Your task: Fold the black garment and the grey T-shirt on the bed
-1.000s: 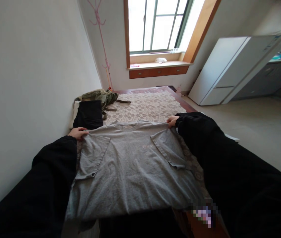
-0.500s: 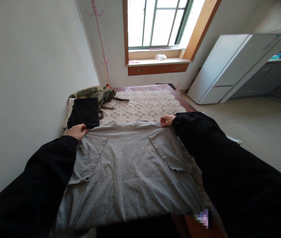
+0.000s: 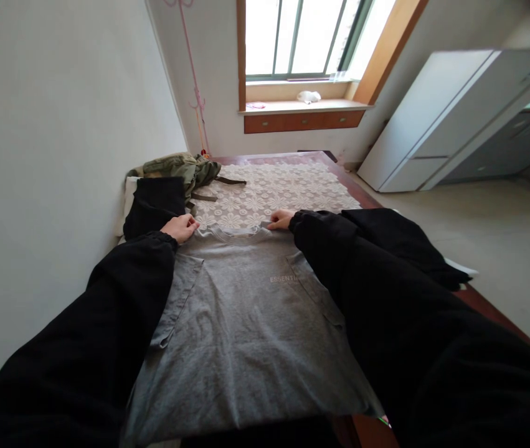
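My left hand [image 3: 181, 228] and right hand [image 3: 282, 219] have shifted inward; each grip, pinched on the grey T-shirt [image 3: 246, 323], should now control the collar [image 3: 238, 239].

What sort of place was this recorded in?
Probably a room in a home, perhaps a dining area opening onto a kitchen: there is a wooden table under a lace-patterned cloth, and beyond it what looks like a white fridge beside grey cabinets.
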Tool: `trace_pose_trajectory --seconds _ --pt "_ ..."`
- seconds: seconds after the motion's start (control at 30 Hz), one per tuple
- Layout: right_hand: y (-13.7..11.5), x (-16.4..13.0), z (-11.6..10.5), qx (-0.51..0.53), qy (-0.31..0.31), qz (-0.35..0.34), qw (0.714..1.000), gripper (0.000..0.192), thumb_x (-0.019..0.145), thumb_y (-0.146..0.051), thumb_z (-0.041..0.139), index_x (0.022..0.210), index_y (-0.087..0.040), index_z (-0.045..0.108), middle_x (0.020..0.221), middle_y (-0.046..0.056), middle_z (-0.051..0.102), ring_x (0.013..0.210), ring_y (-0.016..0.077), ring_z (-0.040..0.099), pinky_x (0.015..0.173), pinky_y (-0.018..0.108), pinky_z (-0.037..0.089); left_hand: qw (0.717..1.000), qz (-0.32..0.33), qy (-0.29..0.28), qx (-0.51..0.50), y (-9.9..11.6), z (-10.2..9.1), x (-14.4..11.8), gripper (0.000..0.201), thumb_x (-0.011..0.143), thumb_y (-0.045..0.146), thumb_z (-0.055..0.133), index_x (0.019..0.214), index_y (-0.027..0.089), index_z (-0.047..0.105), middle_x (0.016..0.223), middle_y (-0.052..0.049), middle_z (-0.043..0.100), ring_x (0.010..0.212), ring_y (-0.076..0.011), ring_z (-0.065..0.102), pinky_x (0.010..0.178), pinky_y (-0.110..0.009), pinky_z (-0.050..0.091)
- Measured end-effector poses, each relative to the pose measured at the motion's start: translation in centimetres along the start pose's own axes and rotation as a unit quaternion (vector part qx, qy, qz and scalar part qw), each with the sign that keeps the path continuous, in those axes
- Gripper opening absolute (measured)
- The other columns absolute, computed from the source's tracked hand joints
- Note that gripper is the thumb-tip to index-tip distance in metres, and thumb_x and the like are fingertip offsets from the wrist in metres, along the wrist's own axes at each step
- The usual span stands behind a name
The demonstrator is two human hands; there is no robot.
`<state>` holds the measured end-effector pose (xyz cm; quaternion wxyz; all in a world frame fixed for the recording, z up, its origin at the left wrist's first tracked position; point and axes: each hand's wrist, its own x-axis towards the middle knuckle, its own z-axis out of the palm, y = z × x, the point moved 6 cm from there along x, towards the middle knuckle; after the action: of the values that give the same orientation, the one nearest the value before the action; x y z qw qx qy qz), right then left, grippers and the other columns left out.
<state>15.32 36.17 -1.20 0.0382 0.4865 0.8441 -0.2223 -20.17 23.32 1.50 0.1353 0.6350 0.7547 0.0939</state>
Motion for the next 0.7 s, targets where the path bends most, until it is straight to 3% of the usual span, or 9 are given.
trace_pose_trajectory --seconds 0.1,0.23,0.5,0.6,0.7 --pt "0.1 0.2 -0.2 0.005 0.030 -0.018 0.999 0.027 0.081 -0.043 0.078 0.093 -0.020 0.070 0.085 0.000 0.067 0.082 0.0161 0.057 0.071 0.025 0.039 0.999 0.020 -0.014 -0.022 1.1 1.1 0.8 0.032 0.086 0.046 0.070 0.106 0.023 0.076 0.098 -0.005 0.081 0.092 -0.0228 0.074 0.078 -0.027 0.052" --pt "0.7 0.1 0.2 0.003 0.073 -0.029 0.997 0.025 0.083 -0.038 0.074 0.098 -0.019 0.067 0.098 0.004 0.069 0.090 0.0176 0.056 0.073 0.025 0.039 0.999 0.026 -0.016 -0.029 2.0 2.0 1.7 0.031 0.076 0.041 0.081 0.099 0.022 0.077 0.089 -0.004 0.079 0.086 -0.0230 0.074 0.074 -0.028 0.050" --pt "1.7 -0.4 0.4 0.015 0.070 -0.024 0.997 0.032 0.093 -0.049 0.061 0.089 -0.019 0.071 0.079 0.000 0.066 0.079 0.0156 0.058 0.069 0.025 0.041 0.998 0.050 0.038 -0.013 2.6 1.7 1.1 0.016 0.090 0.034 0.069 0.101 0.023 0.067 0.105 -0.007 0.079 0.095 -0.0236 0.072 0.077 -0.030 0.047" --pt "1.6 -0.7 0.4 0.004 0.096 -0.016 0.995 0.021 0.091 -0.040 0.068 0.094 -0.019 0.070 0.089 0.002 0.071 0.085 0.0170 0.061 0.073 0.025 0.043 0.996 0.079 0.037 -0.007 3.3 1.7 0.7 0.019 0.088 0.030 0.073 0.104 0.023 0.064 0.099 -0.006 0.077 0.093 -0.0240 0.071 0.078 -0.031 0.048" --pt "1.4 -1.4 0.5 -0.012 0.132 0.000 0.991 0.024 0.089 -0.038 0.073 0.103 -0.019 0.069 0.101 0.007 0.073 0.093 0.0213 0.064 0.078 0.028 0.046 0.993 0.100 0.057 0.005 4.4 1.8 0.0 0.018 0.086 0.020 0.070 0.104 0.022 0.064 0.105 -0.010 0.075 0.102 -0.0264 0.068 0.087 -0.034 0.049"
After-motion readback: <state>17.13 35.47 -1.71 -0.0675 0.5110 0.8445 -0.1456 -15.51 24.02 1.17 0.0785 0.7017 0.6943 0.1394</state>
